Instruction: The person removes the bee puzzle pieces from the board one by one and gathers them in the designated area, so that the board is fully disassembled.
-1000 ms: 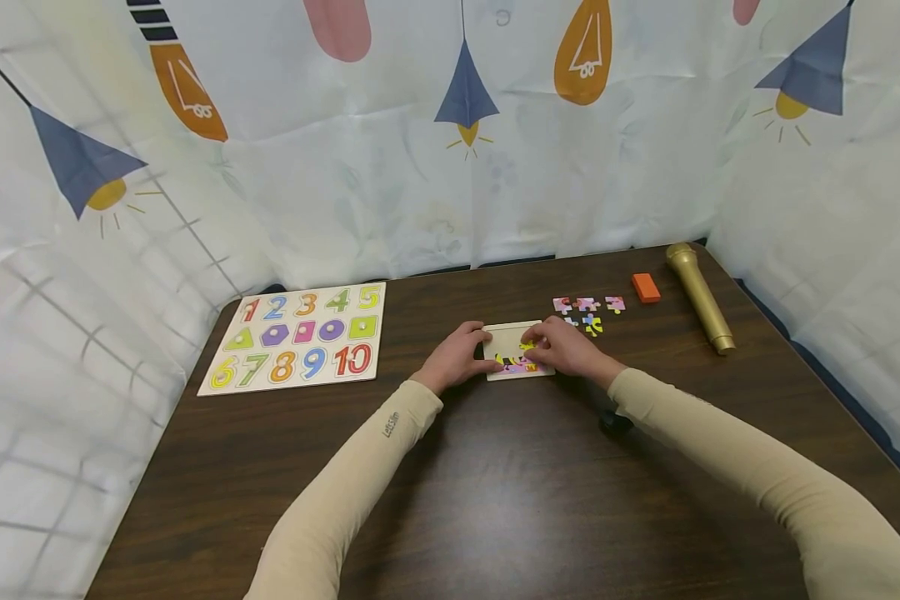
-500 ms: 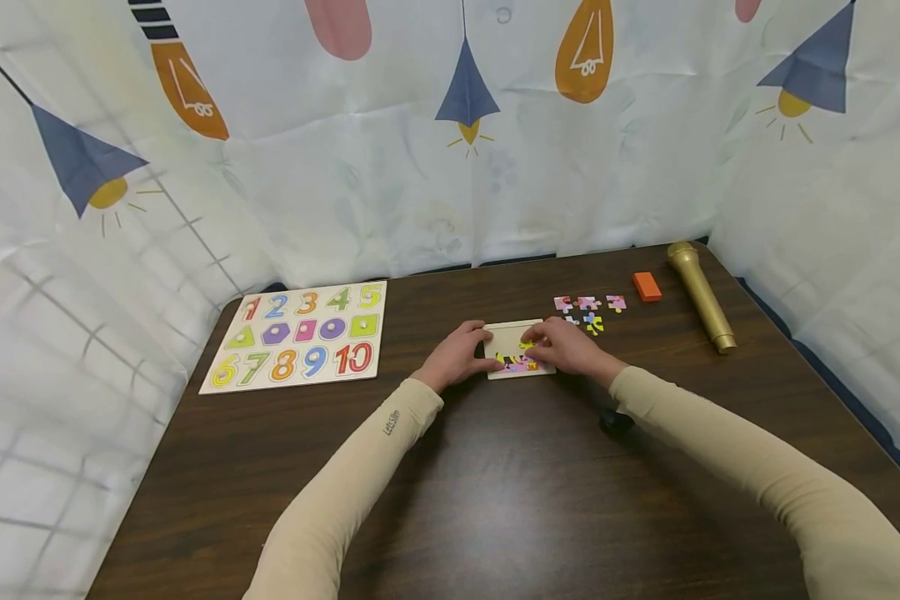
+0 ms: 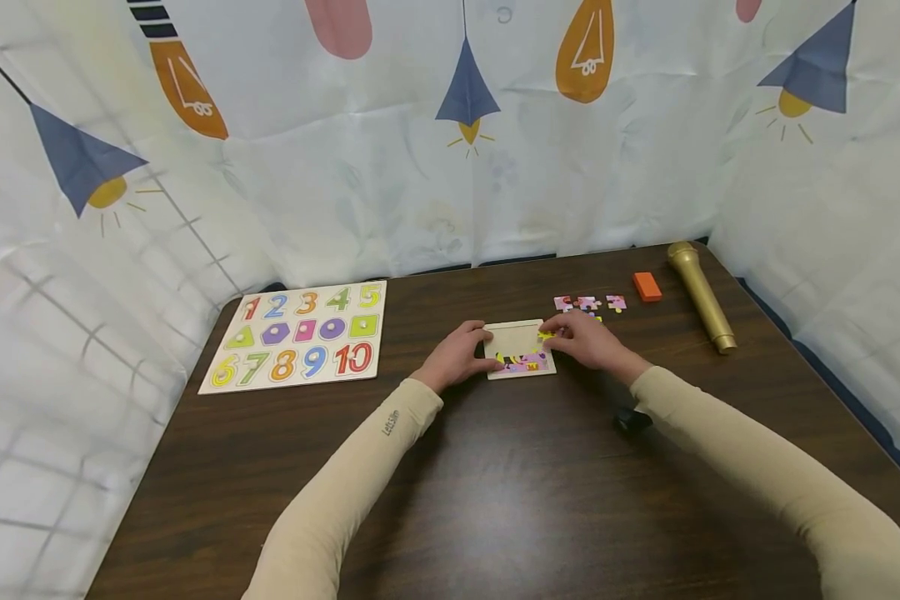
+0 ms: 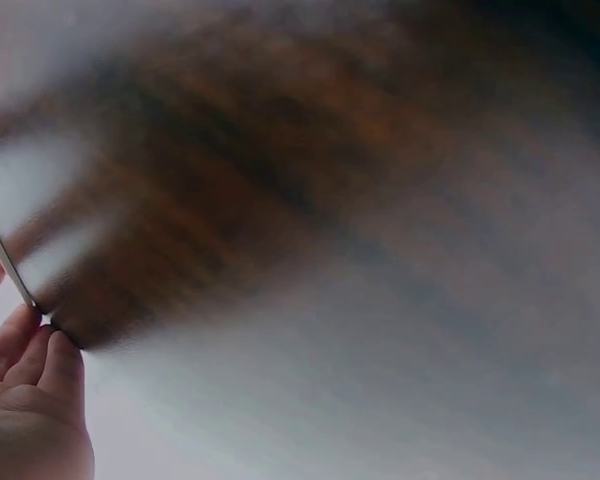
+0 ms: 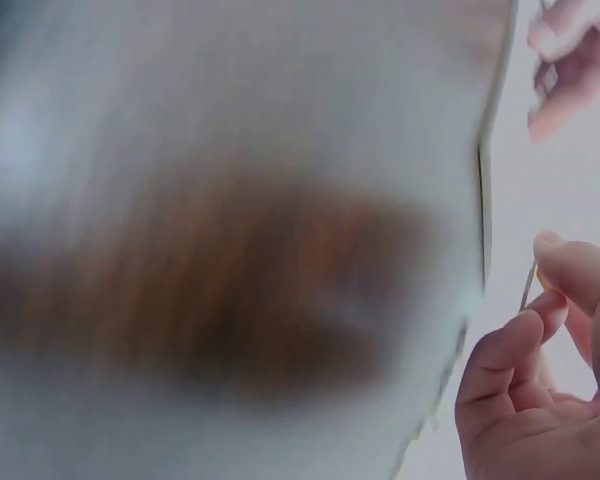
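Note:
Near the table's middle lies a small wooden puzzle tray (image 3: 512, 335), with pink and yellow puzzle pieces (image 3: 527, 363) fitted along its front side. My left hand (image 3: 457, 358) holds the tray at its left edge, thumb towards the front and fingers further back; in the left wrist view, the left hand's fingertips (image 4: 40, 345) meet the thin edge. At the tray's right side, my right hand (image 3: 587, 340) pinches a yellow puzzle piece (image 3: 546, 336) between thumb and fingers. The right wrist view shows this piece (image 5: 527, 286) edge-on, held up off the tray.
Several loose puzzle pieces (image 3: 588, 303) lie behind my right hand, partly hidden by it. An orange block (image 3: 647, 287) and a gold microphone (image 3: 701, 297) lie further right. On the left is a number-and-shape board (image 3: 292, 338). A printed curtain (image 3: 412, 192) hangs behind the table.
My right hand has moved right and lifted the yellow puzzle piece from the middle of the tray to its right side. The left hand and the tray have stayed put.

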`<state>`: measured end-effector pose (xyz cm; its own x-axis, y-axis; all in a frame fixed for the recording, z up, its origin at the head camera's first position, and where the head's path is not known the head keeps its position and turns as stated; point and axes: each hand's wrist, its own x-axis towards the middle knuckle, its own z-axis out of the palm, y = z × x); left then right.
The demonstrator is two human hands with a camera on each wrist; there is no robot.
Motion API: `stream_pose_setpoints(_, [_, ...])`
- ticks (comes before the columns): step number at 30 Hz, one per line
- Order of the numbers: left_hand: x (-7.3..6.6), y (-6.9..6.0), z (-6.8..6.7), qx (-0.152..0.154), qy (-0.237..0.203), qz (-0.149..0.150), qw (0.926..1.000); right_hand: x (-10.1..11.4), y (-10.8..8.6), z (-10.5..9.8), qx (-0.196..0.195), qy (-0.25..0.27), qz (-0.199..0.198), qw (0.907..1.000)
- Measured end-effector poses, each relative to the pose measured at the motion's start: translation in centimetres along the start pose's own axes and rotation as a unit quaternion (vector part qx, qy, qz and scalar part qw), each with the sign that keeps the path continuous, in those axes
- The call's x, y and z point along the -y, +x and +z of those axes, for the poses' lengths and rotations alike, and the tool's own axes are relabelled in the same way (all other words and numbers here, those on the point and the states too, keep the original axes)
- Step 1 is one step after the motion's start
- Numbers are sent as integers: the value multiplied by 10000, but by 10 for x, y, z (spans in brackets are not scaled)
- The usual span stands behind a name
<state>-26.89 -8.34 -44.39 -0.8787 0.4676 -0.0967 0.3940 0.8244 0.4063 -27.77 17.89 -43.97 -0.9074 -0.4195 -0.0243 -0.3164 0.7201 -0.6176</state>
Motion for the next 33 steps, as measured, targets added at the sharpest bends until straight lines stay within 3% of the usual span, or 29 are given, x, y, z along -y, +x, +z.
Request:
stream_pose_setpoints(8, [-1, -1, -3, 63, 29, 7, 10000, -49, -16, -43, -180, -423, 221, 9987])
stream_pose_setpoints(14, [-2, 0, -3, 80, 104, 13, 9999, -78, -29, -61, -118, -557, 417, 9975])
stream_pose_setpoints(33, [-2, 2, -1, 66, 102, 13, 9999, -84, -33, -65, -116, -556, 299, 9979])
